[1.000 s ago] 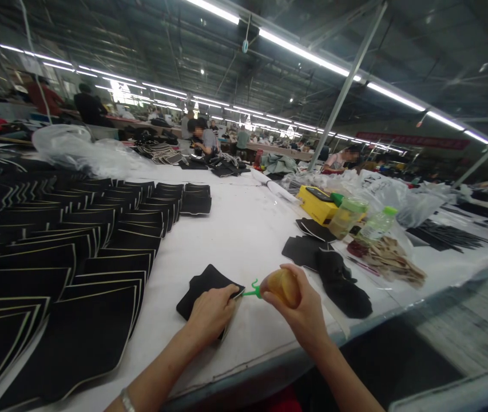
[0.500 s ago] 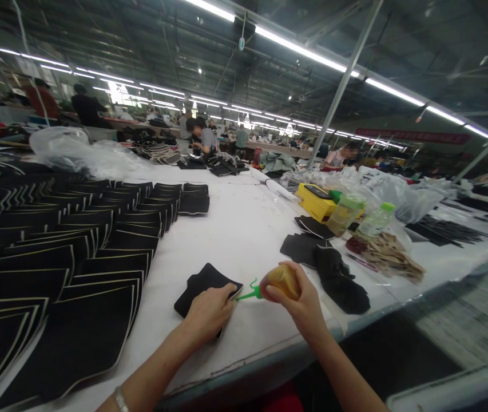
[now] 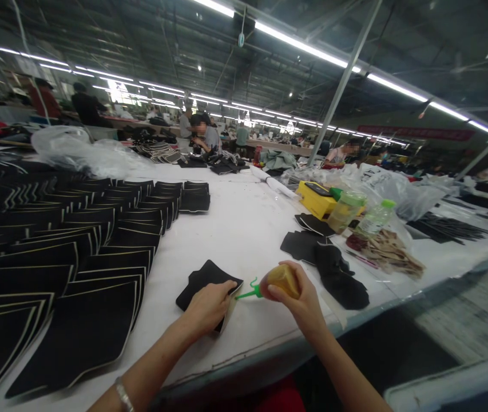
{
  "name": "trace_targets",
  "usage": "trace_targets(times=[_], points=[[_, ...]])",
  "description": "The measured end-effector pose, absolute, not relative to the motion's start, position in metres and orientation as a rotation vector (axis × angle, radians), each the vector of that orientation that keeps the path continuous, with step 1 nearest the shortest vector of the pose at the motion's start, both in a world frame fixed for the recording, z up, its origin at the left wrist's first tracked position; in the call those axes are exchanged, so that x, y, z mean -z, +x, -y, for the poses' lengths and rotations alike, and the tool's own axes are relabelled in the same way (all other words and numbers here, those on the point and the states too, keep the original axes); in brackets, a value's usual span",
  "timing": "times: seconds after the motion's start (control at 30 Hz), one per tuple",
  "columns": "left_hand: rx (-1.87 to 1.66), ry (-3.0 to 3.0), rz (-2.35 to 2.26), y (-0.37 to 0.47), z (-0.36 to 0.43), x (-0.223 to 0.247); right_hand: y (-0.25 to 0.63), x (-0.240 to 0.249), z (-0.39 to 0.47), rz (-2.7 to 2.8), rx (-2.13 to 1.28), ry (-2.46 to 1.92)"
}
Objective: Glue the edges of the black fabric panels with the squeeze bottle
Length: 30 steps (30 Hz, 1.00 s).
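Note:
In the head view my left hand grips a black cut piece at its right edge, thumb on top and the other fingers hidden beneath. A pale underside shows along that edge. My right hand is wrapped round a squeeze bottle of amber liquid, probably glue, tilted on its side. Its thin green nozzle points left, with the tip at or very near the piece's right edge; I cannot tell whether they touch. A small green cap hangs open by the nozzle.
Overlapping rows of black pieces cover the table's left side. On the right lie loose black pieces, a yellow box, a plastic bottle, tan scraps and clear plastic bags. Several people work farther back.
My left hand and the edge of the black piece have shifted slightly, baring more of the pale underside near the nozzle. The bottle has hardly moved.

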<state>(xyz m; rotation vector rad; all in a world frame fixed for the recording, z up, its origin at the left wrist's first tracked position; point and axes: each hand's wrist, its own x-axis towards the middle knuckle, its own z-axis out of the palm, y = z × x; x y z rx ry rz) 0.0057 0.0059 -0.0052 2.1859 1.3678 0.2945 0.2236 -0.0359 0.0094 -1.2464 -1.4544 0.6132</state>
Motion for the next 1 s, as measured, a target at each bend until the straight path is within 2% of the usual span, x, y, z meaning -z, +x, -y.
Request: trace_targets(times=[0.13, 0.3, 0.47, 0.63, 0.77, 1.0], points=[[-0.316, 2.183, -1.365, 0.006, -0.006, 0.007, 0.221, -0.009, 0.043, 1.500, -0.764, -1.180], [-0.304, 2.179, -1.404, 0.006, -0.006, 0.006, 0.220, -0.008, 0.046, 1.448, -0.659, -1.230], [-0.281, 2.177, -1.403, 0.005, -0.004, 0.003, 0.219, -0.007, 0.052, 1.499, -0.825, -1.162], [-0.324, 2.181, -1.368, 0.004, -0.006, 0.007, 0.219, -0.002, 0.056, 1.453, -0.734, -1.192], [-0.360, 2.183, -1.351, 0.003, -0.006, 0.010, 0.219, 0.002, 0.058, 1.475, -0.875, -1.131], [-0.340, 2.168, -1.363, 0.004, -0.006, 0.008, 0.225, 0.005, 0.055, 1.421, -0.726, -1.201]])
